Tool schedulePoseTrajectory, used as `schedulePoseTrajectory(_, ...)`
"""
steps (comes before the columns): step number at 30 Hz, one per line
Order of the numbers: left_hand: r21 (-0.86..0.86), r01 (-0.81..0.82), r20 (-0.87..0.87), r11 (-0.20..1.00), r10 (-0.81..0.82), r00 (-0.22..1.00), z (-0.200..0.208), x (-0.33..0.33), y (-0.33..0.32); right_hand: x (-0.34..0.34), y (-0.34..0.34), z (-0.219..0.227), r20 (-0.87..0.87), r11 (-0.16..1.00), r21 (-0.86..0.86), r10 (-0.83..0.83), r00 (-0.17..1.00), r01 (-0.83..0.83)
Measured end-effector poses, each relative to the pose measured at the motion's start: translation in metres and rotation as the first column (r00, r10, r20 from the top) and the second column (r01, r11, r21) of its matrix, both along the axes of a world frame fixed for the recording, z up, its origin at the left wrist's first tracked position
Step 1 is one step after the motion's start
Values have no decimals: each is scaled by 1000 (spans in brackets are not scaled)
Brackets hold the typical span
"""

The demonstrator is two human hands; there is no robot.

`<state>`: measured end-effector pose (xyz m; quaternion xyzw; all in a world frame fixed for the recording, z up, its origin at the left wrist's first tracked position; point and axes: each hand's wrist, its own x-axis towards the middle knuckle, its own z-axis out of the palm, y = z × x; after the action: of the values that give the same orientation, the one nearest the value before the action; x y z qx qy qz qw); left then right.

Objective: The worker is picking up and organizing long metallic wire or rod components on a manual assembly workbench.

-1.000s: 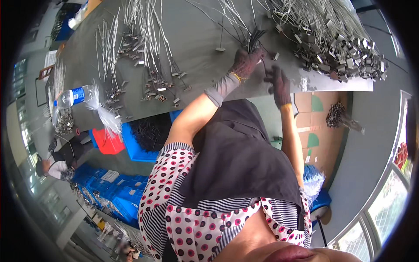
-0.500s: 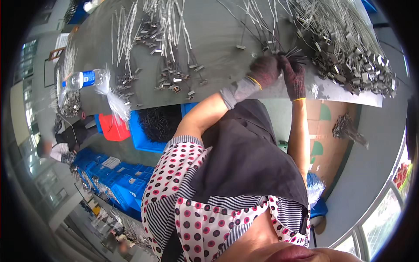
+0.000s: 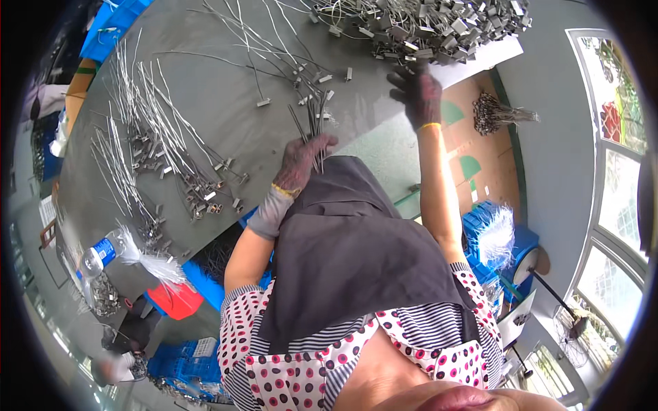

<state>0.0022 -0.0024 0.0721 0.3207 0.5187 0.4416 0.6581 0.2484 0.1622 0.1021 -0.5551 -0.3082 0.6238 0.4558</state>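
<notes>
My left hand (image 3: pixel 301 163), in a dark reddish knit glove with a yellow cuff edge, is closed round a few thin black tubes (image 3: pixel 315 127) at the table's near edge. The tubes point up and away from me. My right hand (image 3: pixel 419 96), gloved alike, reaches to the near side of a large heap of wires with metal end pieces (image 3: pixel 439 31). Its fingers look apart, with the tips against or just short of the heap; I see nothing held. Between the hands and beyond lie loose wires with small metal ends (image 3: pixel 312 79).
More wire bundles (image 3: pixel 164 151) spread over the left of the grey table (image 3: pixel 226 89). A clear bottle (image 3: pixel 101 255) lies by white strands (image 3: pixel 154 260). Below the edge are a red bin (image 3: pixel 175 300) and blue crates (image 3: pixel 185 363). Another wire bundle (image 3: pixel 497 113) rests on cardboard at right.
The hands, together before at the black tubes, have separated. My right hand has gone to the big heap; my left has drawn back with the tubes. The whole view has turned rightward.
</notes>
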Motion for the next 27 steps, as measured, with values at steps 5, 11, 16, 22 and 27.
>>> schedulePoseTrajectory(5, -213, 464, -108, 860, -493, 863, 12, -14, -34, 22, 28, 19, 90, 984, 173, 26, 996, -41)
schedulePoseTrajectory(11, -133, 543, 1, 829, -548, 836, 22, -8, -51, 24, 46, -1, 27, 946, 301, -131, 991, 117)
schedulePoseTrajectory(16, -171, 254, 295, 952, -196, 935, 4, 8, -42, 40, -8, 13, 541, 935, 127, 216, 813, -332)
schedulePoseTrajectory(22, -223, 76, 289, 972, -8, 957, -3, 74, 35, 70, -107, 1, 70, 999, 12, 48, 996, -49)
schedulePoseTrajectory(27, -186, 0, 521, 982, 99, 848, -21, 149, 81, 91, -198, -2, 322, 991, 132, -57, 945, 15)
